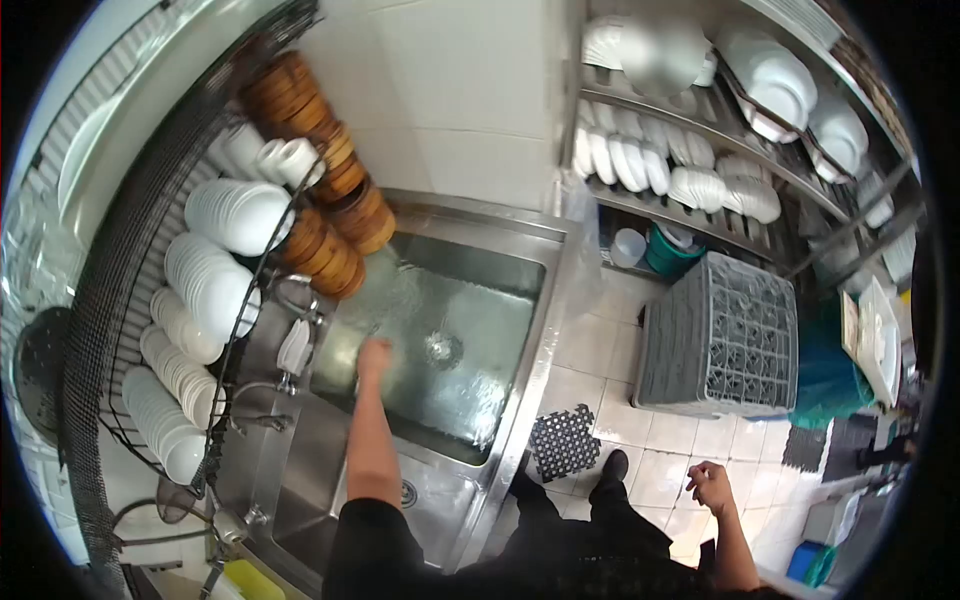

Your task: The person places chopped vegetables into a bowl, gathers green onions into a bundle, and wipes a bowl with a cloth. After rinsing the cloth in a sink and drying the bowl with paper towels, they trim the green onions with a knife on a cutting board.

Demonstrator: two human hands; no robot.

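My left hand (374, 357) is closed and reaches over the left side of a sink basin (535, 345) full of water. Whatever its fingers hold, if anything, is hidden. Ripples and a round drain (441, 348) show in the water. Near that hand, at the sink's back edge, are a tap (262, 387) and a small white dish-like object (295, 347). My right hand (710, 487) hangs over the tiled floor at my side, its fingers loosely curled and apart, with nothing visible in them.
A wire rack (130, 300) above the sink carries stacked white bowls (240, 215) and bamboo steamers (325, 255). A second basin (440, 500) adjoins nearer me. At right stand grey dishwasher racks (720, 335), shelves of white dishes (695, 188) and a black floor mat (565, 442).
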